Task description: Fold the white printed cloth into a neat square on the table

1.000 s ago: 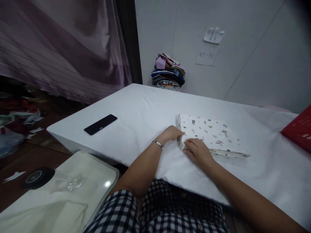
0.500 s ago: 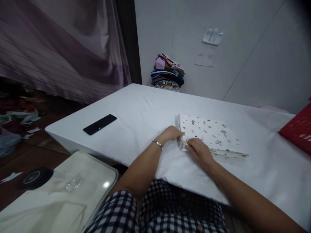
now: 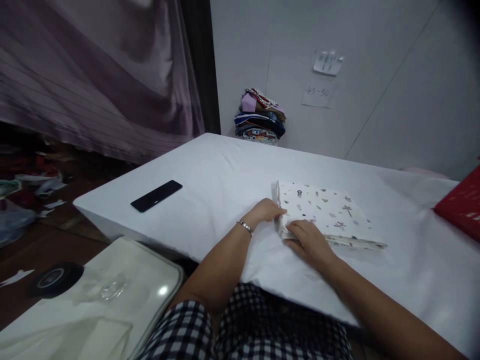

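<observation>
A folded white cloth (image 3: 326, 210) printed with small plants and figures lies flat in several layers on the white-covered table (image 3: 225, 185). My left hand (image 3: 268, 210), with a bracelet at the wrist, is closed on the cloth's left edge, its fingertips pinching the layers. At the near left corner, my right hand (image 3: 309, 242) grips the cloth between thumb and fingers. The two hands are close together but not touching. Some of the layers at that corner are hidden behind the fingers.
A black phone (image 3: 156, 195) lies on the table's left part. At the right edge stands a red object (image 3: 459, 205). Folded clothes (image 3: 260, 117) are stacked behind the table. A pale lid-like surface (image 3: 146, 270) at lower left bears a dark roll (image 3: 56, 279) and a clear ring (image 3: 112, 289).
My right hand has shifted slightly down at the cloth's near left corner. The left hand stays at the left edge. The whole view has tipped up a little.
</observation>
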The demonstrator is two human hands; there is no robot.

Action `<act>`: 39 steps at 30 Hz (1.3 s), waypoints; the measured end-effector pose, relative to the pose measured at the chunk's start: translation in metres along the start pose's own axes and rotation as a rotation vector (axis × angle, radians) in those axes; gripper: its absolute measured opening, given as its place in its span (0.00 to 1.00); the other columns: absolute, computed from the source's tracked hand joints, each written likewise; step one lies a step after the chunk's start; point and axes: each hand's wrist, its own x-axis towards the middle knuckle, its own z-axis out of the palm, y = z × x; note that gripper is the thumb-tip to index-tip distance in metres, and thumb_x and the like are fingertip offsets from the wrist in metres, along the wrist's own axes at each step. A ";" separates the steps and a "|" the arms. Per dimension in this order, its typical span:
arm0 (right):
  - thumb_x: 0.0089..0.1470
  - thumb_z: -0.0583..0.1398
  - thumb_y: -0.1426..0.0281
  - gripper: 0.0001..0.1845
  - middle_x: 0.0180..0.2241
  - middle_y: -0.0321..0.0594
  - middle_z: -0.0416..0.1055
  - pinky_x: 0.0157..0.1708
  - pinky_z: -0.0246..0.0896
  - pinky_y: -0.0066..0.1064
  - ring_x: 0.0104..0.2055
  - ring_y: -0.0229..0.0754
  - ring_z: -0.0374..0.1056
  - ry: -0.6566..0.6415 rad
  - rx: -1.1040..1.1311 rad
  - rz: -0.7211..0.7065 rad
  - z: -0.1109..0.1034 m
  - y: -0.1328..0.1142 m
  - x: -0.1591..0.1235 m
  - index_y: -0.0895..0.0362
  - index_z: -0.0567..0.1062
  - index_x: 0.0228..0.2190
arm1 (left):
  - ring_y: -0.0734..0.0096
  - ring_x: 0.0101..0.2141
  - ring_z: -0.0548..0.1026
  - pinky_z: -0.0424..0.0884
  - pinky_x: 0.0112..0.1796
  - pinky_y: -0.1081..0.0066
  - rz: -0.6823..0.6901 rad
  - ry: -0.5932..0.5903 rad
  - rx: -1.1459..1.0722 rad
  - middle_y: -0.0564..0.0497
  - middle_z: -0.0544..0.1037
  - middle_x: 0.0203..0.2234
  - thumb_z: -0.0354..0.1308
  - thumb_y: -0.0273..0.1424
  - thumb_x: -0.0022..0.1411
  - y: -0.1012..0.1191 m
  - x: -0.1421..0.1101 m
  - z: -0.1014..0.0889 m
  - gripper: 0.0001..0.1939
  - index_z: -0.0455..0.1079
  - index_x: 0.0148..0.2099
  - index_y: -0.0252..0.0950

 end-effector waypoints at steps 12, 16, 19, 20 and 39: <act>0.55 0.52 0.76 0.15 0.41 0.49 0.69 0.39 0.58 0.38 0.42 0.47 0.63 0.083 -0.066 -0.025 0.009 0.000 -0.005 0.60 0.68 0.44 | 0.72 0.21 0.70 0.64 0.26 0.74 -0.074 0.272 0.061 0.49 0.74 0.18 0.51 0.44 0.56 -0.008 0.029 -0.011 0.21 0.73 0.28 0.31; 0.55 0.52 0.76 0.14 0.40 0.49 0.69 0.38 0.59 0.38 0.41 0.46 0.63 0.070 -0.048 -0.022 0.009 0.002 -0.004 0.60 0.68 0.44 | 0.67 0.37 0.74 0.67 0.38 0.72 -0.020 0.362 0.084 0.44 0.77 0.37 0.50 0.32 0.58 -0.001 0.061 -0.023 0.15 0.73 0.43 0.33; 0.55 0.51 0.75 0.14 0.39 0.49 0.70 0.38 0.59 0.37 0.40 0.46 0.64 0.085 -0.036 -0.023 0.009 0.004 -0.003 0.60 0.68 0.44 | 0.64 0.47 0.69 0.63 0.47 0.70 0.078 0.362 0.080 0.44 0.71 0.49 0.53 0.24 0.53 0.003 0.080 -0.028 0.24 0.66 0.54 0.36; 0.55 0.51 0.75 0.14 0.39 0.49 0.70 0.37 0.59 0.37 0.40 0.46 0.64 0.093 -0.033 -0.022 0.009 0.005 -0.003 0.60 0.68 0.44 | 0.65 0.48 0.68 0.62 0.48 0.71 0.118 0.339 0.071 0.45 0.70 0.50 0.53 0.22 0.52 0.003 0.085 -0.028 0.27 0.65 0.56 0.36; 0.54 0.50 0.79 0.16 0.37 0.46 0.70 0.36 0.60 0.37 0.38 0.45 0.64 0.112 0.018 0.019 0.012 0.005 0.003 0.57 0.68 0.44 | 0.75 0.31 0.73 0.67 0.35 0.76 0.180 0.237 -0.146 0.53 0.78 0.33 0.52 0.22 0.51 -0.020 0.138 -0.031 0.17 0.75 0.42 0.36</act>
